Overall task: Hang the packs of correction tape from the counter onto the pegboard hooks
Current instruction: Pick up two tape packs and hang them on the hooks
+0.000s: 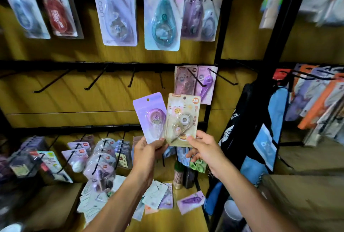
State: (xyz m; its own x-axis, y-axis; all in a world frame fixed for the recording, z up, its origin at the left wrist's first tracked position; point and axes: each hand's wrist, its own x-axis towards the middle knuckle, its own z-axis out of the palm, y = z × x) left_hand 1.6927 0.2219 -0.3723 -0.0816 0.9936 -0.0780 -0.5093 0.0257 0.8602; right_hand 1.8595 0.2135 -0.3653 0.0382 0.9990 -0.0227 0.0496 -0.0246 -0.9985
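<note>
My left hand grips the bottom of a purple correction tape pack, held upright in front of the pegboard. Beside it, my right hand pinches the lower edge of a beige pack printed with a cat and a "30" badge. The two packs overlap slightly. Just above them, two packs hang on the middle row's right hooks, while several hooks to their left are bare. More loose packs lie on the wooden counter below my arms.
The top row holds larger blister packs. The bottom row's hooks on the left carry many packs. A black upright post bounds the board on the right, with a blue and black bag and another rack beyond.
</note>
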